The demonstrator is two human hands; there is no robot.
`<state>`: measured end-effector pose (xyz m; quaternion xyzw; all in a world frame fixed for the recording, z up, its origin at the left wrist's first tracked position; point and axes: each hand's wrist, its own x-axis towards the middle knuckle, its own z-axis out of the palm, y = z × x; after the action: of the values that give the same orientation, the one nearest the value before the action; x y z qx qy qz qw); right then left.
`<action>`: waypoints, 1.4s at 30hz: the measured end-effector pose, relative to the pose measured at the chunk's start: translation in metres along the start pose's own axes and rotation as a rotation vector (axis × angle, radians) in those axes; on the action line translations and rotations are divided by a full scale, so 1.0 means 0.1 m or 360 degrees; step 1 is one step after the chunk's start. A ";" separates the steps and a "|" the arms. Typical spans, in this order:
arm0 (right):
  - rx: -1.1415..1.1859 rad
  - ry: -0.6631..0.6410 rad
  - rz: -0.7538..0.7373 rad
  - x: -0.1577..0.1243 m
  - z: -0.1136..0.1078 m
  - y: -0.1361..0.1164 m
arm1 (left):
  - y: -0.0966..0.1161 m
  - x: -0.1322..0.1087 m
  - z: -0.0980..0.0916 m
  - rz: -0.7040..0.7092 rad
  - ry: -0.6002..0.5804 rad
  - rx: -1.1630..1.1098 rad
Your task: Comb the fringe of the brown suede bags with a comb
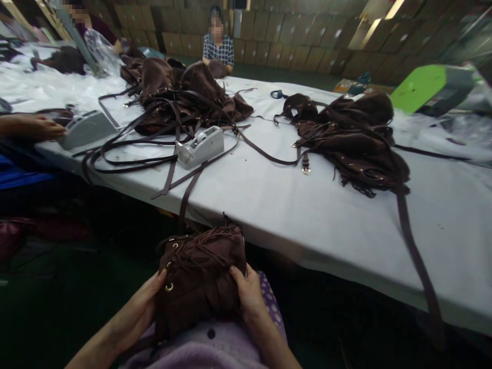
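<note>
A dark brown fringed bag (pixel 203 271) with gold-coloured eyelets rests on my lap, just in front of the table edge. My left hand (pixel 148 300) grips its eyelet side, the thumb on top and the other fingers hidden underneath. On the opposite side, my right hand (pixel 248 289) holds the bag with its thumb over the fringe. A brown strap runs up from the bag toward the tabletop. Straight ahead, a grey tape dispenser (pixel 202 147) stands on the table among loose straps.
The white-covered table (pixel 253 200) carries a heap of brown bags (pixel 172 97) at left and another pile (pixel 349 133) at right, with one strap hanging over the edge. A second dispenser (pixel 90 130) stands near a co-worker's hand (pixel 34 126). A green machine (pixel 421 88) sits far right.
</note>
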<state>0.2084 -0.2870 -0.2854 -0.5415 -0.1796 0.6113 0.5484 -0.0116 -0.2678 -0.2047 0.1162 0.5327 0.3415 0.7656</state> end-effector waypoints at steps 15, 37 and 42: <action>-0.0347 0.0082 -0.0109 0.03 -0.31 0.04 | 0.11 0.12 0.06 0.0348 0.0088 0.0212; -0.2926 -0.1054 -0.1963 0.36 -0.38 -1.04 | 0.65 0.13 0.55 -0.0213 -0.0261 0.0288; -0.2996 -0.0548 -0.1857 0.44 -1.35 -0.92 | 0.63 0.19 0.44 -0.0374 -0.0148 0.0112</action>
<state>0.3766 -0.2686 -0.2779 -0.4815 -0.8702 -0.0520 0.0907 0.0060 -0.2008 -0.1667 0.0953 0.5182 0.2248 0.8197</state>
